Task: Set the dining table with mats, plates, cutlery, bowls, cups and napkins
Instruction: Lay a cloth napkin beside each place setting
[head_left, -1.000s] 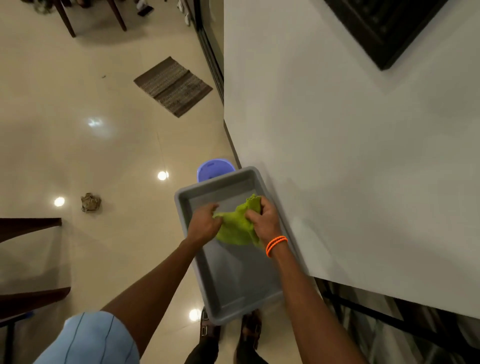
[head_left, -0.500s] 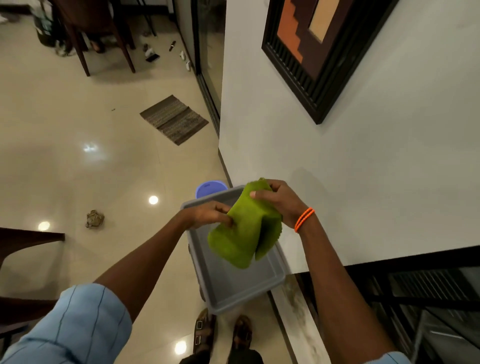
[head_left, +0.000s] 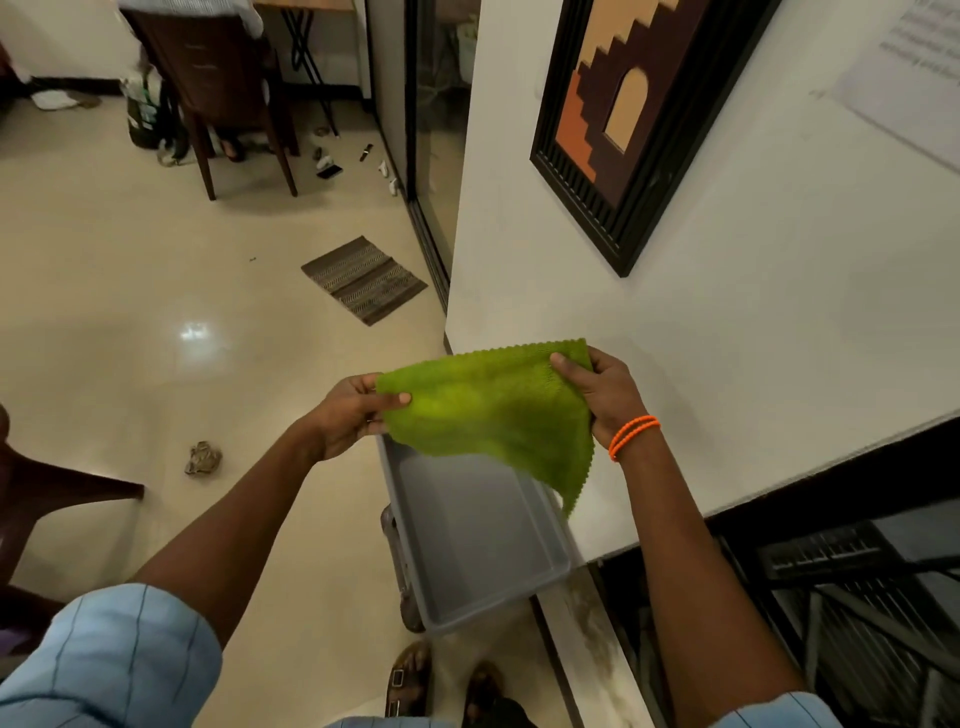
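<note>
A green cloth napkin (head_left: 488, 410) with zigzag edges is spread out in the air between my two hands. My left hand (head_left: 348, 413) pinches its left corner and my right hand (head_left: 605, 392) pinches its top right corner. One lower corner hangs loose on the right. Below the napkin stands a grey plastic tub (head_left: 467, 551), whose visible inside holds nothing. The tub's far end is hidden behind the napkin.
A white wall (head_left: 727, 338) with a framed picture (head_left: 623, 119) rises on the right. A striped floor mat (head_left: 363, 280), a crumpled scrap (head_left: 203, 458) and a wooden chair (head_left: 218, 83) are on the tiled floor. A dark chair edge (head_left: 47, 488) is at left.
Both hands lifted the napkin out of the tub and pulled it open from a crumpled bunch into a flat spread. The view tilted upward.
</note>
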